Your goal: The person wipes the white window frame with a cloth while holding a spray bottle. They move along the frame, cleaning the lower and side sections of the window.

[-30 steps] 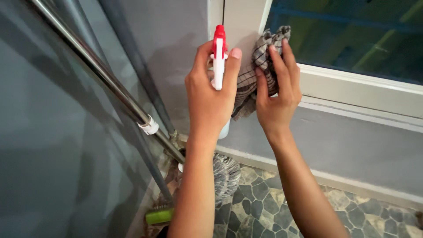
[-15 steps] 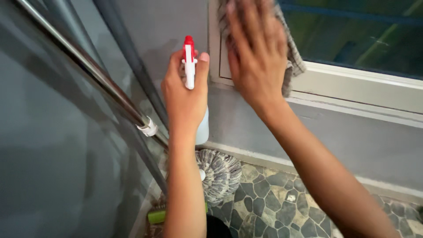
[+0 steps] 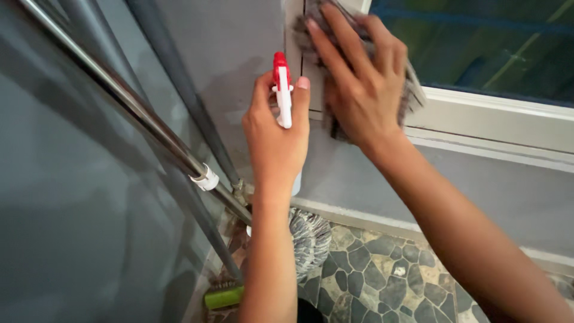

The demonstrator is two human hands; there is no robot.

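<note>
Two hands share the work at the lower corner of the window frame. The cloth, checked and crumpled, lies flat against the white frame under the right hand, whose fingers are spread and pressing it down. Keep that pressure even and run the strokes along the frame edge. The left hand is clenched round a spray bottle with a red top, upright just beside the cloth. Below, a mop head rests on the stone floor.
</note>
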